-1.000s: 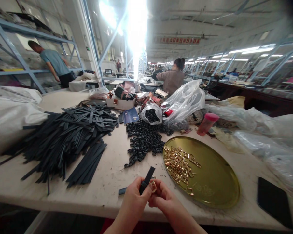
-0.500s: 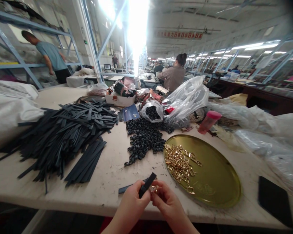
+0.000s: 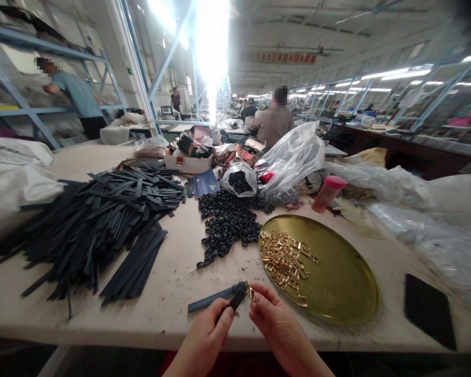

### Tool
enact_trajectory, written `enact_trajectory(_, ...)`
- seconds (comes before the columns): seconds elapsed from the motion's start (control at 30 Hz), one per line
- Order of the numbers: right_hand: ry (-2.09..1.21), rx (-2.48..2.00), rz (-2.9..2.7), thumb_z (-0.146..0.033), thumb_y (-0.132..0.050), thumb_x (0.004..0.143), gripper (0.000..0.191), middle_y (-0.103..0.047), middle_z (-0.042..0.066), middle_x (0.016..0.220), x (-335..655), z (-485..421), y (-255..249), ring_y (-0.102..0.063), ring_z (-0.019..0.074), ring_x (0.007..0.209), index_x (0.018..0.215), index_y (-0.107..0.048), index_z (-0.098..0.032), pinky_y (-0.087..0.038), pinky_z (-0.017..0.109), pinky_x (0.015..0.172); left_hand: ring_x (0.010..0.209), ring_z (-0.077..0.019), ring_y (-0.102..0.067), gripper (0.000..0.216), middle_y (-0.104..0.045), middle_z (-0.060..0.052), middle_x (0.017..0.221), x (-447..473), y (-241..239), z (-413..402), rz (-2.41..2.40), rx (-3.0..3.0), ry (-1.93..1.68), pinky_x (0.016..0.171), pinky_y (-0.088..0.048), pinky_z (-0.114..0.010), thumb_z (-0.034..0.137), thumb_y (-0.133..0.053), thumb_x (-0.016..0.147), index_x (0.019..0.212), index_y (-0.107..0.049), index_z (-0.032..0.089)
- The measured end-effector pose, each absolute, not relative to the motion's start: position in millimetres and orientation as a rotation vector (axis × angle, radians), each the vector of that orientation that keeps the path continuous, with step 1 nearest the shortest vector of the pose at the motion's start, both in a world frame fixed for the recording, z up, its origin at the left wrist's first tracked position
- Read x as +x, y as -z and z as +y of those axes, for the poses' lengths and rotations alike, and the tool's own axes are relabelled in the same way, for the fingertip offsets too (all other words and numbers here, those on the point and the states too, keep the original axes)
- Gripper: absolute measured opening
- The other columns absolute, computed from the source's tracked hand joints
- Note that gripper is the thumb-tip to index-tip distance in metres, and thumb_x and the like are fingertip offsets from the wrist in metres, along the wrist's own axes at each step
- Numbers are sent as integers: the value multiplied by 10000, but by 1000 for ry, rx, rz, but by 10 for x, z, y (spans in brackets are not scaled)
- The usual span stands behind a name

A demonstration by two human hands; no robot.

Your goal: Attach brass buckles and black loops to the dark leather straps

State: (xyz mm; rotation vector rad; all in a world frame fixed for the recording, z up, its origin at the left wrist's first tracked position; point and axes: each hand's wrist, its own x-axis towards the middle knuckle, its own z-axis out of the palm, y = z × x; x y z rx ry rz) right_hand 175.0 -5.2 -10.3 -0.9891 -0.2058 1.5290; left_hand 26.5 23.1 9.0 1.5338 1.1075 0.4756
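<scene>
one black strap [image 3: 235,301] in left hand [image 3: 209,331], gold buckle [image 3: 251,294] in right hand [image 3: 278,320], "日" on banner [image 3: 278,56]

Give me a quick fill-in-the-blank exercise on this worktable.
1. The left hand holds a ____ strip.
2. The right hand holds a small metal frame coloured ____.
3. The heaped strips lie to the ____ of the loose rings.
4. The plastic container has a ____ lid.

Missing words: black; gold; left; pink.
</scene>
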Motion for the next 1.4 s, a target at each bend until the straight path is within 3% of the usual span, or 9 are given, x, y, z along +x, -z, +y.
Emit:
enact_trajectory(0.13,-1627,-945,-149,-280,-821,500,361,-614,-39,633,1661,-109,96,-533,46,511,806,-662,-173,-462,178,544,698,-146,-498,287,-570,-4,726,244,-153,181,1046,1690,-433,638,-356,-217,359,-374,854,777,-570,163)
enact_trajectory(0.3,-1497,-1109,-456,-394,-782,524,366,-586,-32,565,1534,-189,230,-491,88,491,766,-651,-153,-391,206,479,756,-163,-523,189,-607,-30,796,297,-203,143,1020,1679,-423,680,-379,-229,275,-424,818,809,-568,152)
enact_trajectory(0.43,-1232,-1220,-715,-431,-693,642,285,-555,-29,582,1541,-231,208,-470,105,540,675,-604,-161,-372,217,508,568,-110,-459,205,-508,22,615,309,-123,130,1034,1531,-427,525,-363,-199,320,-417,810,775,-522,147)
enact_trajectory(0.6,-1280,-1263,-738,-476,-597,720,322,-506,-31,564,1595,-184,98,-446,107,532,652,-557,-164,-360,224,522,317,-42,-298,274,-464,64,513,319,-84,147,1012,1305,-340,321,-198,-168,421,-383,786,771,-471,162)
enact_trajectory(0.8,-1207,-1357,-887,-455,-514,784,307,-470,-40,537,1625,-142,129,-433,111,514,659,-520,-175,-351,227,508,292,-34,-284,274,-480,64,488,370,-16,178,1048,1184,-380,305,-169,-168,447,-415,732,696,-448,178)
enact_trajectory(0.97,-891,-1416,-1212,-299,-550,762,114,-564,10,710,1626,-217,191,-508,157,679,746,-582,-190,-393,261,634,404,-70,-377,204,-453,60,483,380,68,147,1159,1319,-454,397,-269,-178,350,-421,748,626,-421,188)
enact_trajectory(1.2,-1438,-1308,-896,-360,-648,657,229,-483,-49,594,1685,-148,202,-454,118,575,673,-500,-185,-367,232,557,444,-80,-389,291,-425,70,471,293,34,123,1083,1400,-375,433,-282,-181,444,-500,744,637,-419,186)
enact_trajectory(1.3,-1419,-1260,-935,-460,-638,665,312,-450,-56,574,1667,-85,193,-419,105,546,665,-487,-187,-343,227,539,385,-69,-355,335,-411,81,439,276,119,235,1082,1324,-374,388,-254,-176,496,-505,726,627,-396,194)
enact_trajectory(1.4,-1394,-1235,-1125,-532,-515,752,361,-457,-43,561,1709,39,154,-421,107,539,688,-518,-177,-339,228,528,366,-75,-370,301,-480,74,504,288,180,387,1053,1256,-445,362,-278,-178,469,-523,709,785,-432,193)
